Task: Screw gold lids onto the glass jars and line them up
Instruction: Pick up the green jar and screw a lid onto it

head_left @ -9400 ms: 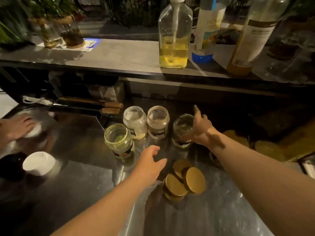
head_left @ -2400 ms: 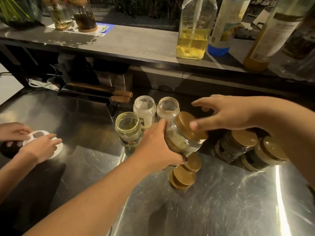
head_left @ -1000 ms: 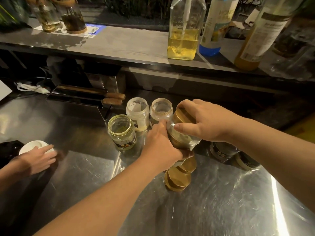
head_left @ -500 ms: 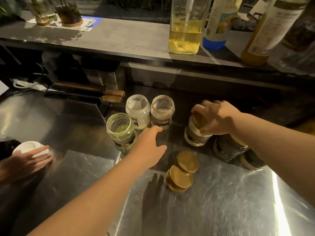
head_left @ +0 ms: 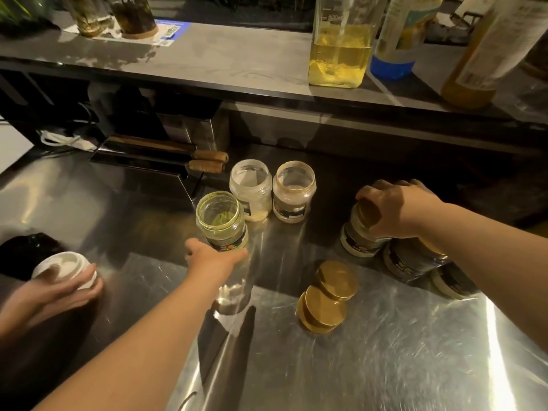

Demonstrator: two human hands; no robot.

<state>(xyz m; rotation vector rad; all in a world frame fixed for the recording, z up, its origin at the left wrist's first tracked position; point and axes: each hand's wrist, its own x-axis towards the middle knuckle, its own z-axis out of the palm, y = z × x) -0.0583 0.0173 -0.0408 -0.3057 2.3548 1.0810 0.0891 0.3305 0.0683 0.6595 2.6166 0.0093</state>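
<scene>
The right hand [head_left: 397,209] grips the round gold metal lid [head_left: 367,213] of a clear glass jar [head_left: 358,238], standing it beside the capped dark-labelled jars [head_left: 406,259] to extend the row. The left hand [head_left: 213,258] curls around the open greenish glass jar [head_left: 221,223], probably the next one for lidding.

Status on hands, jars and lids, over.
Right hand grips lidded jar by its lid. Left hand at open green jar, grip unclear. Loose lids stacked nearby.
</scene>
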